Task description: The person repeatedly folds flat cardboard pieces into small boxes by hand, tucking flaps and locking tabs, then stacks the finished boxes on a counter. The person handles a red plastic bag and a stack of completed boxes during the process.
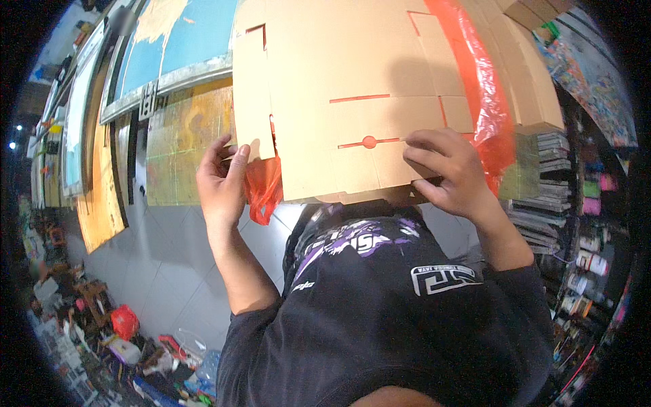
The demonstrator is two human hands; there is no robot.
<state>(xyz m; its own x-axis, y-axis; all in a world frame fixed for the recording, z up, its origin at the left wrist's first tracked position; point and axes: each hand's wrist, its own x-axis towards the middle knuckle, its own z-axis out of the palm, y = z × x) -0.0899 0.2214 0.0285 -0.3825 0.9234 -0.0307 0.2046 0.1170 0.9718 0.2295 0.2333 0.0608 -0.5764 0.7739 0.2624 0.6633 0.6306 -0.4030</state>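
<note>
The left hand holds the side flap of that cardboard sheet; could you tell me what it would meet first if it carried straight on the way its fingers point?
Probably the cardboard flap itself: the left hand already grips its lower edge with fingers pointing up along it. Beyond lies the yellowish wooden board, though depth is unclear.

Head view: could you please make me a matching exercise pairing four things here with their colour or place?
Things:
1. flat cardboard sheet
2. plastic bag
3. left hand
4. right hand

Descriptions:
A. orange-red, crumpled under the sheet
B. grips the sheet's left flap
C. tan, with cut slots
D. fingers lie on the sheet's lower right part

Pairs: 1-C, 2-A, 3-B, 4-D
</note>
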